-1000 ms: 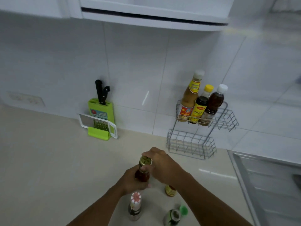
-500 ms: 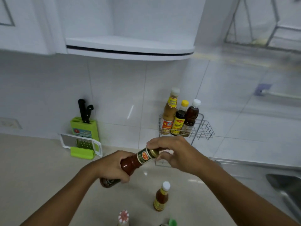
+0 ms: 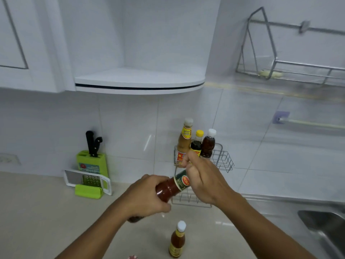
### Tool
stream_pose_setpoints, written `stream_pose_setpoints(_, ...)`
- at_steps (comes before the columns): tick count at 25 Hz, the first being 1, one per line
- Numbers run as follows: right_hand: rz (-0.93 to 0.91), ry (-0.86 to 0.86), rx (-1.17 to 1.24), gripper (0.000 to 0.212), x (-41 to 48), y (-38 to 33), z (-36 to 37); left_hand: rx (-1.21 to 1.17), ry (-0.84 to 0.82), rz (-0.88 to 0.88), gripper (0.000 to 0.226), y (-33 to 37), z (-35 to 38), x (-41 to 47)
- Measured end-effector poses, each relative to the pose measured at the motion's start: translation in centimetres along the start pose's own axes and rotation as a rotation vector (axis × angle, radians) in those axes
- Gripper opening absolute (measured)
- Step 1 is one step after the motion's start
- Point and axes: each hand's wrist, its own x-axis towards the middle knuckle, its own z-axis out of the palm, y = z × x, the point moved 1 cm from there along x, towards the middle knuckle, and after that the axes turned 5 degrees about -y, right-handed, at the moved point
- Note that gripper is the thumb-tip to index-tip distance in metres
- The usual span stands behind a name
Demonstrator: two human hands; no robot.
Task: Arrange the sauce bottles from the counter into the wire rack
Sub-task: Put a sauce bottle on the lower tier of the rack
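Note:
A red sauce bottle (image 3: 169, 188) with a green neck label is held tilted above the counter, its neck pointing up and right. My left hand (image 3: 144, 198) grips its body and my right hand (image 3: 202, 179) closes around its neck and cap. Behind my hands the two-tier wire rack (image 3: 225, 160) stands against the tiled wall. Its upper tier holds three bottles: a tall tan one (image 3: 184, 142), a dark one with a yellow cap (image 3: 197, 144) and a dark one with a white cap (image 3: 208, 143). A small orange bottle (image 3: 177, 240) with a white cap stands on the counter near me.
A green knife block (image 3: 92, 162) with a grater (image 3: 87, 179) leans at the wall on the left. A steel sink (image 3: 324, 225) lies at the right. A rounded shelf (image 3: 140, 81) hangs overhead, and a wall dish rack (image 3: 291, 68) is at top right. A red-and-white cap (image 3: 133, 257) peeks in at the bottom edge.
Both hands have lifted the red bottle from upright on the counter to tilted and higher, in front of the rack. The view has tipped upward, so the nearer counter bottles dropped out of frame.

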Motion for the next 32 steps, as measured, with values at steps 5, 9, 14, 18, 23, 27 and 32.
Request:
stream_pose_setpoints(5, 0.268, -0.021, 0.145, 0.047, -1.5, 1.4, 1.1, 0.29, 0.199, -0.064, 0.038, 0.6, 3.1, 0.5)
stream_pose_setpoints(9, 0.121, -0.027, -0.043, 0.038, -2.7, 2.0, 0.5, -0.338, -0.405, -0.021, 0.028, -0.2, 2.6, 1.5)
stream_pose_setpoints(14, 0.336, 0.086, -0.107, 0.05, -3.8, 4.0, 2.7, 0.095, -0.033, -0.063, 0.037, 0.6, 5.3, 1.8)
stream_pose_setpoints(18, 0.494, 0.213, 0.292, 0.043, -4.3, 5.5, 3.3, 0.411, 0.242, -0.007, 0.045, 2.0, 6.1, 1.7)
stream_pose_setpoints(23, 0.37, 0.1, 1.017, 0.054, -6.8, 6.4, 3.8, 0.104, -0.012, -0.005, 0.065, 3.9, 5.4, 3.5)
stream_pose_setpoints(27, 0.423, 0.101, 0.838, 0.037, -6.7, 9.7, 4.3, -0.031, -0.085, 0.048, 0.089, 3.2, 7.5, 7.2)
stream_pose_setpoints(32, 0.567, 0.26, 0.861, 0.033, -5.5, 16.3, 6.5, -0.106, -0.113, -0.231, 0.087, -3.8, 9.2, 12.9)
